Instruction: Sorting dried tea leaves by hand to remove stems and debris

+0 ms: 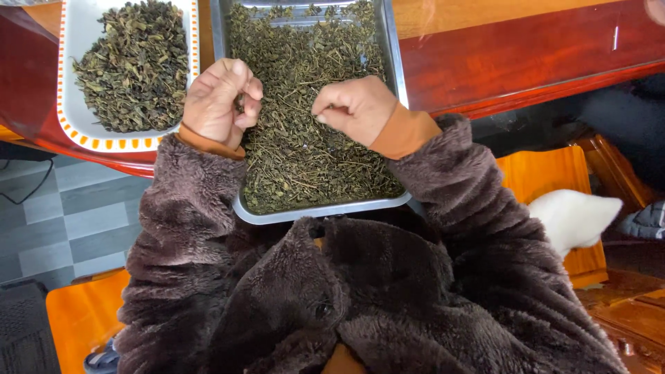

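Nearest the camera is the person's own brown fleece jacket (360, 298), filling the lower frame, with two sleeves running up to two hands. Both hands hover over one steel tray (325, 210), the landmark here, which sits at the near edge of a red-brown wooden table (526, 55).

The left hand (220, 97) is over the tray's left rim, curled into a loose fist with the fingers (251, 104) pinched on a small bit of dried leaf. The right hand (355, 105) is over the tray's middle, also curled, thumb pressed to forefinger; whether anything sits between them cannot be told. Orange cuffs show at both wrists.

The tray holds one spread of dried tea leaves (312, 152), dark green with many thin stems, covering nearly its whole floor. The hands hide part of the heap beneath them.

Left of the tray, and a little farther, is one white dish (69, 104) with an orange dashed border, holding a second pile of coarser, curlier leaves (135, 66).

Right of the tray and lower, off the table, are an orange wooden stool (547, 180) and one white furry shape (575, 216) resting on it. Left of the tray, below the table, lies grey tiled floor (55, 221).
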